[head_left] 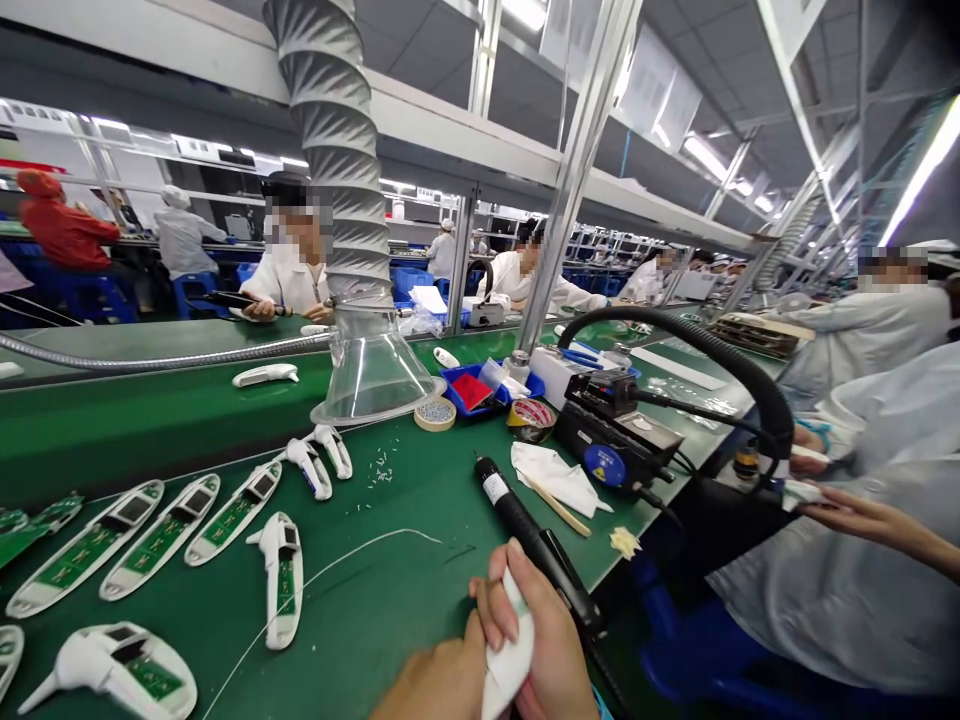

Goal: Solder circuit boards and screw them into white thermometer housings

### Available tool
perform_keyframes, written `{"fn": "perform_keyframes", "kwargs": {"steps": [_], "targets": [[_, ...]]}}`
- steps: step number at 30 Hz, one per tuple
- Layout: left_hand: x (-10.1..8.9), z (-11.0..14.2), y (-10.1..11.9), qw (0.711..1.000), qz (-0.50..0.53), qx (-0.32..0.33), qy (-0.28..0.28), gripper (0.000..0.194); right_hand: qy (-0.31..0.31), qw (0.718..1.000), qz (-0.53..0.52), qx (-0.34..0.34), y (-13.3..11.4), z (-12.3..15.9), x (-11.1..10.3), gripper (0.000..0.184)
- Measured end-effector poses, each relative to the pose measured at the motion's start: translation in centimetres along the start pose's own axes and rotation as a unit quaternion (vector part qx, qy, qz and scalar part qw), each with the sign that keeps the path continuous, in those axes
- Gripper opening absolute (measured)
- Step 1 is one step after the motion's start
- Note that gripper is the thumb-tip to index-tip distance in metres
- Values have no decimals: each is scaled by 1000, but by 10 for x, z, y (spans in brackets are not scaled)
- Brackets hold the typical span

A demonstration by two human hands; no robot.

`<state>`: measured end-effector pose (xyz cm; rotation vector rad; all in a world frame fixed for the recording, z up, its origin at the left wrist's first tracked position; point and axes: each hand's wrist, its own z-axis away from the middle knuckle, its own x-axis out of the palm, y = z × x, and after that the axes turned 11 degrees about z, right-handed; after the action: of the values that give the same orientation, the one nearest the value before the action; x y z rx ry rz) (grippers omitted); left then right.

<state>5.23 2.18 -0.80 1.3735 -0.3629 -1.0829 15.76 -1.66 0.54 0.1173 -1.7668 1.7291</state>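
Green matte assembly-line bench (375, 620) | left hand (431, 685), right hand (544, 640): fingers closed, gripping white plastic device housing (511, 640) | slim black soldering iron (525, 530) just beside

The left hand (431, 680) and the right hand (544, 640) are gripping close together at the bottom of the view (the wrists are mostly out of frame), with the right fingers (499, 605) curling firmly inward.
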Motion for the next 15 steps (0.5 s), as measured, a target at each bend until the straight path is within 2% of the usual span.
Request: {"fn": "perform_keyframes", "kwargs": {"steps": [2,4,6,8,12,15], "targets": [[-10,1,13,998,44,29,-40,54,-2,1000,3,22,-2,-3,1,40],[-13,1,20,985,154,38,-73,52,-13,999,9,43,-5,-5,1,46],[-11,-1,20,956,276,-21,-102,44,-19,998,6,67,-6,-3,0,53],[-6,-3,17,918,366,-88,-121,43,-21,995,3,94,-5,-1,-2,59],[-2,-6,10,879,452,-96,-115,47,-21,995,12,95,-2,2,-5,65],[-1,-6,8,880,458,-82,-89,53,-15,996,8,86,3,2,-6,67]]}}
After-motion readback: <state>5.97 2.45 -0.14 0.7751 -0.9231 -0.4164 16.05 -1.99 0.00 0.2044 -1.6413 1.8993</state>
